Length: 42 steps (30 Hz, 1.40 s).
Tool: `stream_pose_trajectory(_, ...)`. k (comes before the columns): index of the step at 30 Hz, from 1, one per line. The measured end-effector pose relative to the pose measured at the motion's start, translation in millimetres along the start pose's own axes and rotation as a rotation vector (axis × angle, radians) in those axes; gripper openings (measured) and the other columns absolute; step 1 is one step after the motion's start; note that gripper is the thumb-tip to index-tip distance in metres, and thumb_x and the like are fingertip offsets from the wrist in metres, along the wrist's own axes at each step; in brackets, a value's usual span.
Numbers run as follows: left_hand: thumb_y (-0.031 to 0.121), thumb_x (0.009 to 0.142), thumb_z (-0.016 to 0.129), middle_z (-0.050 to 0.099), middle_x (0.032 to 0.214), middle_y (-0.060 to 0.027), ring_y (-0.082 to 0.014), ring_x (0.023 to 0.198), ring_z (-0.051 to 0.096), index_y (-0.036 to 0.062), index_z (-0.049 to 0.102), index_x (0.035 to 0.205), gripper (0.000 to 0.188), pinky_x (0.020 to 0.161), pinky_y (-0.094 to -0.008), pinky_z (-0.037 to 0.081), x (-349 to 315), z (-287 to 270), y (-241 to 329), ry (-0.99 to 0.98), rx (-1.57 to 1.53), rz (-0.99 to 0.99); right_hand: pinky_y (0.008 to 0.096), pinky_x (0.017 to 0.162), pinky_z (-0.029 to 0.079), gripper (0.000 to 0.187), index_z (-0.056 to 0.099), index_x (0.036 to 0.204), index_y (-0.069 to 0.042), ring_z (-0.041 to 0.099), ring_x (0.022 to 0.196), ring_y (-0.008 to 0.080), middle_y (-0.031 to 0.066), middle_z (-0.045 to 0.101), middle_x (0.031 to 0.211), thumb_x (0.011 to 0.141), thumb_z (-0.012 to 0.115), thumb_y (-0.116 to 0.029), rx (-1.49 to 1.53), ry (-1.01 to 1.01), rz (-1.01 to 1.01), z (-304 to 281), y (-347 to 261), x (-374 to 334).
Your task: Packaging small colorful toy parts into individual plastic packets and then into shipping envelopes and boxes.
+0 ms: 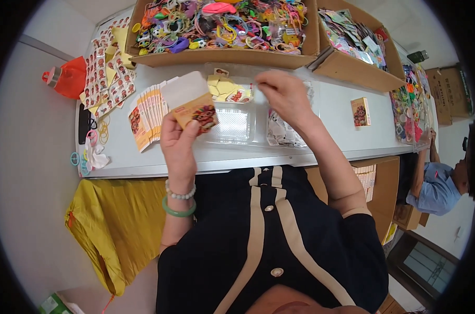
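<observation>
In my left hand (180, 138) is an orange paper packet (202, 114) with a cartoon figure on its front and a white flap standing up. The thumb lies across the front. My right hand (285, 94) hovers over a clear plastic tray (253, 125), fingers pinched together; what they hold, if anything, is too small to make out. Below and left of that hand, yellow paper pieces and small stickers (228, 89) lie in one compartment. Beneath my right wrist is a heap of small white sachets (283, 129). A fanned row of similar packets (146, 116) lies left of my left hand.
Behind the tray stands a cardboard box (221, 57) of colourful trinkets, beside another box (347, 68) of flat packets. Sticker sheets (104, 68) and a red bag (72, 77) lie left. One finished-looking orange box (360, 112) stands right. Another person (439, 183) works at far right.
</observation>
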<state>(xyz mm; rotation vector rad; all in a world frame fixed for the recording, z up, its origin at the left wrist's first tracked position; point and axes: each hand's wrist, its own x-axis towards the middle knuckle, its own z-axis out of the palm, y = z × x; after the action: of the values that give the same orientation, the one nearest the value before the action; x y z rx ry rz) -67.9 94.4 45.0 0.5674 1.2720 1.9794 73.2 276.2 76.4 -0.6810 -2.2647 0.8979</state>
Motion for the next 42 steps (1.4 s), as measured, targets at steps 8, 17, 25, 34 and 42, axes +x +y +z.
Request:
stream_pose_trajectory(8,0.0,0.087,0.056,0.062,0.107,-0.011,-0.0139,0.093,0.061,-0.002,0.049,0.112,0.026,0.081,-0.0271,0.051,-13.2,-15.8,-16.2,0.021,-0.068,-0.122,0.0425,0.079,0.048,0.014,0.062,0.084,-0.005,0.06,0.092,0.0331,0.0136,0.064,0.091,0.077,0.05,-0.008,-0.667,-0.378,-0.132,101.3,36.9,36.2)
stream_pose_trajectory(17,0.0,0.088,0.055,0.063,0.105,-0.0113,-0.0126,0.092,0.061,-0.0017,0.05,0.108,0.021,0.082,-0.0263,0.05,-27.9,-17.1,-10.5,-0.024,-0.056,-0.25,0.0445,0.085,0.045,0.031,0.058,0.104,-0.009,0.057,0.1,0.0325,0.0134,0.061,0.1,0.074,0.054,-0.008,-0.287,-0.468,-0.071,86.4,30.4,38.5)
stream_pose_trajectory(25,0.001,0.088,0.056,0.063,0.104,-0.0113,-0.0128,0.093,0.061,-0.0015,0.049,0.108,0.021,0.083,-0.0264,0.049,-29.4,-15.5,-14.5,-0.011,-0.077,-0.242,0.0441,0.083,0.045,0.033,0.055,0.106,-0.009,0.057,0.098,0.0336,0.0146,0.062,0.097,0.073,0.056,-0.009,-0.365,-0.526,0.007,96.5,39.9,44.2)
stream_pose_trajectory(34,0.0,0.087,0.057,0.063,0.104,-0.0116,-0.0129,0.089,0.062,-0.0015,0.049,0.108,0.022,0.075,-0.0253,0.053,-23.0,-16.5,-12.1,-0.013,-0.067,-0.267,0.0302,0.064,0.046,0.016,0.056,0.086,-0.001,0.057,0.069,0.0162,0.006,0.06,0.076,0.073,0.062,-0.006,0.088,-0.5,0.374,58.0,32.5,47.1)
stream_pose_trajectory(42,0.0,0.087,0.058,0.061,0.102,-0.0083,-0.0107,0.091,0.059,-0.0011,0.05,0.108,0.023,0.078,-0.0249,0.05,-11.4,-5.4,-8.4,-0.048,0.022,-0.141,0.0281,0.065,0.046,0.01,0.063,0.088,0.002,0.056,0.074,0.0086,0.0018,0.06,0.083,0.079,0.06,-0.002,0.594,-0.222,0.352,-3.2,-14.9,18.2)
